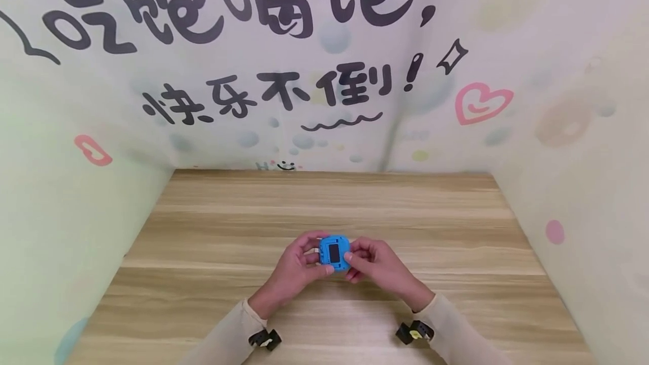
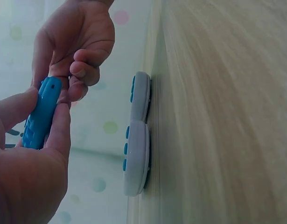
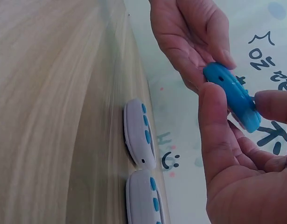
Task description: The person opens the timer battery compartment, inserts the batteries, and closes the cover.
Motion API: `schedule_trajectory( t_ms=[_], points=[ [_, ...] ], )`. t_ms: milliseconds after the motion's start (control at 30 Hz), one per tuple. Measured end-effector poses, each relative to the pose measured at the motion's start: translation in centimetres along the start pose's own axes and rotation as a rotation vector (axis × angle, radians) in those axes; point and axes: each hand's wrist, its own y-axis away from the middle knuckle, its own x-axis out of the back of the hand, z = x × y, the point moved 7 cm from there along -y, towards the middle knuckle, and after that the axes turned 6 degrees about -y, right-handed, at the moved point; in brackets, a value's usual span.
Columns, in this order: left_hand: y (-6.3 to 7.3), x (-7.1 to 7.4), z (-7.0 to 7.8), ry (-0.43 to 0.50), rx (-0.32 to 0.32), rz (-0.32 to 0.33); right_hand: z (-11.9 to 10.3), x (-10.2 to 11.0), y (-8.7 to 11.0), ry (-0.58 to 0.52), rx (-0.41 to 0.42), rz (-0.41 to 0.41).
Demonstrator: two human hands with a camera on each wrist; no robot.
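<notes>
A small blue rounded-square device (image 1: 328, 245) with a dark rectangle in its face is held up over the wooden table. From its left side my left hand (image 1: 294, 266) grips it, thumb at the near corner and fingers around the back. My right hand (image 1: 382, 266) pinches the right edge, thumb on the face and its other fingers curled. Edge-on in the left wrist view, the blue device (image 2: 43, 112) shows a small dark hole near one end. The right wrist view also has the device (image 3: 234, 91) between both hands.
Two white rounded devices with blue buttons, one (image 2: 141, 95) beside the other (image 2: 135, 158), rest on the table in the wrist views. Wood-grain table (image 1: 324, 201) meets printed walls at the back and both sides. Black wrist straps (image 1: 265, 339) circle the sleeves.
</notes>
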Motion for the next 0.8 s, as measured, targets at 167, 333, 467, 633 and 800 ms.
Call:
schedule_trajectory(
  t_ms=[167,333,467,633,800],
  points=[
    [0.1,0.1,0.4,-0.005,-0.028,0.016,-0.5,0.0,0.3,0.010,0.016,0.024],
    [0.2,0.2,0.4,-0.036,-0.048,0.045,-1.0,0.3,0.5,-0.004,0.057,0.069],
    [0.3,0.3,0.4,-0.033,-0.052,0.056,-1.3,0.3,0.5,-0.005,0.097,0.084],
    [0.5,0.4,0.6,-0.006,-0.046,0.051,-1.7,0.7,0.5,0.101,0.149,0.139],
    [0.6,0.4,0.7,0.021,-0.013,0.069,-1.9,0.8,0.4,0.181,0.188,0.186]
  ],
)
